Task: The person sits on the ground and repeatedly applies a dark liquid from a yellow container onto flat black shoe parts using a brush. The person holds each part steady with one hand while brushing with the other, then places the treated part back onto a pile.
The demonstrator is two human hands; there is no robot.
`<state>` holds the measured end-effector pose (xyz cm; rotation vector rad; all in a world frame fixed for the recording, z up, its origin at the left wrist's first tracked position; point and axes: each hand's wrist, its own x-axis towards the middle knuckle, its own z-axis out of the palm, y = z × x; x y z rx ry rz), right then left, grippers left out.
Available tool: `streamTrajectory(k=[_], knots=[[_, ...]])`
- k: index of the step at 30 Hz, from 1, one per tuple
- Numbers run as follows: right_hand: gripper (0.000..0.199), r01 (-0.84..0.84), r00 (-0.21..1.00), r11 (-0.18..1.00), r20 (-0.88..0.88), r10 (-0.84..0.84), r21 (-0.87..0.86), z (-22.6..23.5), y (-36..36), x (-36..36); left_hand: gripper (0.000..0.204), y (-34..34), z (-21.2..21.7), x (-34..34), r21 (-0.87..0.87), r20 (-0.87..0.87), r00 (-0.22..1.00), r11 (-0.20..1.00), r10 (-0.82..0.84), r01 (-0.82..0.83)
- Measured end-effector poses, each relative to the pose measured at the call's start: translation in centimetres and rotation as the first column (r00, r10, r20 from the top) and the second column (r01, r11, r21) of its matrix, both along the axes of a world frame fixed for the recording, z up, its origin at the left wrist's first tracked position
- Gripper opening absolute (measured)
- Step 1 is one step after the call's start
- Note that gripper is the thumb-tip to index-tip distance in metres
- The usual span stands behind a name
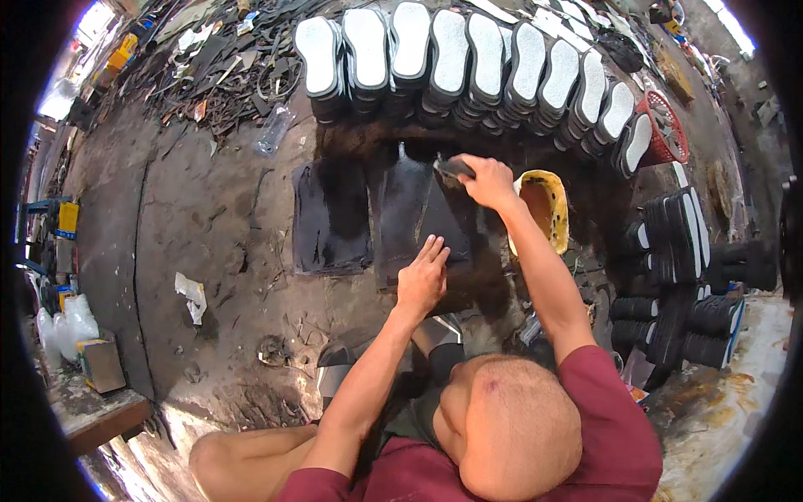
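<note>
Workshop floor [217, 243], stained and grimy, edges bent by the fisheye and lost in the black rim; scrap heap [226, 79] at upper left is too jumbled to sort piece by piece. The head and maroon shirt [619, 418] block much of the lower view, wooden bench [104, 422] at lower left is cut off, and the dark tool [452, 167] is partly covered by the right hand [490, 181] (brush or blade, can't tell). Where the dark sheet [404, 201] ends toward the far side is murky, dark on dark. Sheet looks smooth with a dull sheen, a slanting line across it; flat black stack [331, 222] just left of it is roughly rectangular, shinier in patches. Sole-shaped pieces [447, 52], white and fuzzy on top, stand in an arc of dark-sided piles, ending near a red lattice plastic basket [679, 151]. Yellow tub [563, 226], rounded, blotchy rim, brownish inside, sits right of the sheet, near the right forearm. Left hand [422, 280] lies on the sheet's near part, fingers extended, grasping nothing; right hand grips the tool at the sheet's far right, fingers closed round it. Sheet lies between and beyond the hands.
</note>
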<state>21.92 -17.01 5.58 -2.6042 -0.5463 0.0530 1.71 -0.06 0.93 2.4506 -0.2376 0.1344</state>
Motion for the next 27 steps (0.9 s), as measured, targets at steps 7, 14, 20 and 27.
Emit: streamTrajectory(k=[7,14,20,27], knots=[[0.044,-0.256,0.963,0.963,-0.113,0.246,-0.087,0.0,-2.9,-15.1,0.029,4.0,-1.0,-0.3,-0.449,-0.001,0.764,0.682,0.645,-0.577],[0.036,0.051,0.995,0.964,0.066,-0.071,0.261,5.1,0.2,-8.8,0.034,6.5,-2.7,-0.2,-0.455,-0.496,0.643,0.456,0.584,-0.765],[0.039,-0.294,0.954,0.943,-0.117,0.278,-0.157,3.8,5.4,0.5,0.035,5.9,-2.4,-1.1,-0.384,-0.499,0.651,0.527,0.572,-0.758],[0.033,-0.216,0.957,0.969,-0.221,0.186,-0.123,1.6,4.8,0.3,0.033,6.9,-2.3,-1.4,-0.411,-0.566,0.629,0.479,0.533,-0.776]])
